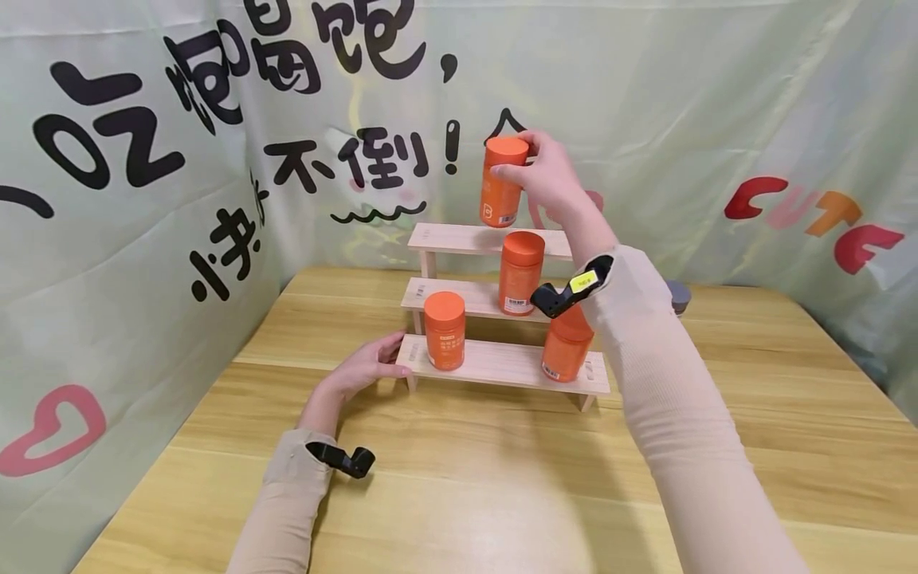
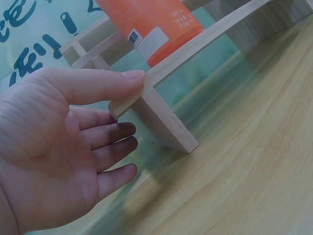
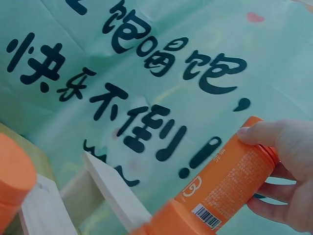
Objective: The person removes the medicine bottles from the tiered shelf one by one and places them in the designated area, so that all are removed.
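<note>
My right hand [image 1: 551,177] grips an orange jar [image 1: 500,191] near its lid and holds it over the top step of a three-tier wooden stand [image 1: 459,237]. In the right wrist view this jar [image 3: 227,178] is tilted, its barcode end downward. My left hand [image 1: 364,365] is at the left end of the bottom step; in the left wrist view its thumb and index finger [image 2: 100,117] pinch the board's end [image 2: 128,104]. A second jar [image 1: 445,331] stands on the bottom step's left, a third [image 1: 521,275] on the middle step. Another jar [image 1: 566,351], partly hidden by the right wrist's camera, is at bottom right.
The stand rests on a wooden table [image 1: 459,478]. A cloth backdrop [image 1: 667,119] with printed lettering hangs behind it and along the left side. Behind my right sleeve, a small grey object [image 1: 678,296] is partly hidden.
</note>
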Motion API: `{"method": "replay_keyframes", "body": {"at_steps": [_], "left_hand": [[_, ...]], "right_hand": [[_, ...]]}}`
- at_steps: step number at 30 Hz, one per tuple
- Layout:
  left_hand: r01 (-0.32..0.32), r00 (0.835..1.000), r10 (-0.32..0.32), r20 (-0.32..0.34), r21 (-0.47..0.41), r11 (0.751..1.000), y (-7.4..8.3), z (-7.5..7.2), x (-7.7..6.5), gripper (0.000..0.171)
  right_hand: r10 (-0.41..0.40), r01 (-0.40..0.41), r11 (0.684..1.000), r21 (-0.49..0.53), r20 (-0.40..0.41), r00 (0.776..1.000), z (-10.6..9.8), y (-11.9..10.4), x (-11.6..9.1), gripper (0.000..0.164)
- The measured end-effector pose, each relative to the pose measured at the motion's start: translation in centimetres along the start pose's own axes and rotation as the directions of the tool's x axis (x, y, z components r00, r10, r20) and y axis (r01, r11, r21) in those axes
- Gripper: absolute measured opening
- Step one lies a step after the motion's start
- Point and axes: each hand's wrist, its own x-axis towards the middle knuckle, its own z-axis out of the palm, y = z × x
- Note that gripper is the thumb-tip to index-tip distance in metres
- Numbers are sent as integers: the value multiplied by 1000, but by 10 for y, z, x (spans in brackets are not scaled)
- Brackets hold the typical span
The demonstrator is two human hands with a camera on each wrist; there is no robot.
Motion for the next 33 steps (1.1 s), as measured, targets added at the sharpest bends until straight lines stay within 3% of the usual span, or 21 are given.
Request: {"method": "replay_keyframes", "body": {"at_steps": [13,26,33], "left_hand": [[-5,1000,5,2,-8,1000,-2,-1,0,87],[-5,1000,5,2,-20,1000,-2,0,1,86],[-6,1000,7,7,-28,1000,-1,0,1,87]], "right_hand": [[42,-37,998,57,-79,996,-47,24,-10,51],[98,-78,992,95,-236,967,-125,73,-36,60],[137,-92,982,167,-283,949,-161,98,-53,53]]}}
